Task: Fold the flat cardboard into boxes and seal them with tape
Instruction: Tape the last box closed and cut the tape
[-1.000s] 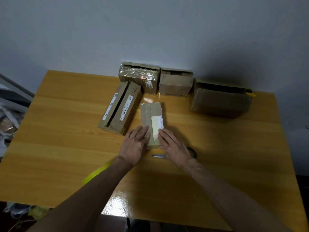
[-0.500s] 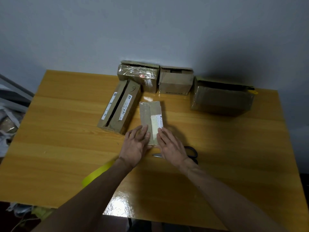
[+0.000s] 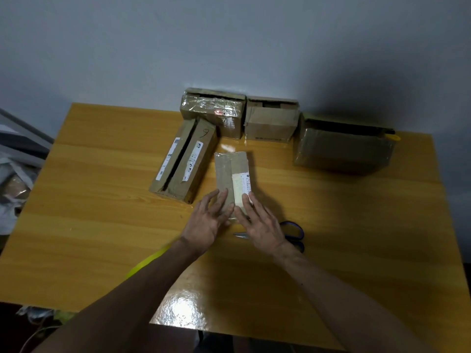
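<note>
1. At the middle of the wooden table [image 3: 102,200], the small cardboard box [image 3: 230,171] lies lengthwise away from me, with a white label [image 3: 242,186] on its top face.
2. My left hand [image 3: 206,222] lies flat on the box's near left end. Its fingers are straight and close together, and it grasps nothing.
3. My right hand [image 3: 262,222] lies flat on the near right end, with straight fingers over the label's lower edge; it also curls round nothing.
4. The scissors [image 3: 293,231] rest on the table, partly under my right hand. Their blue handles show to its right and the blade tip shows between my wrists.
5. The long box [image 3: 184,159] sits tilted just left of the small one. Its top flaps part along a dark slit, and I cannot tell what is inside.
6. Against the wall stand the taped box [image 3: 212,110], wrapped in shiny clear film, and beside it the plain box [image 3: 271,121]. The plain box's flaps are ajar and its inside is too dark to read.
7. The large box [image 3: 341,146] sits apart at the right, in shadow.
8. A yellow strip [image 3: 147,262] shows beside my left forearm, partly hidden.
</note>
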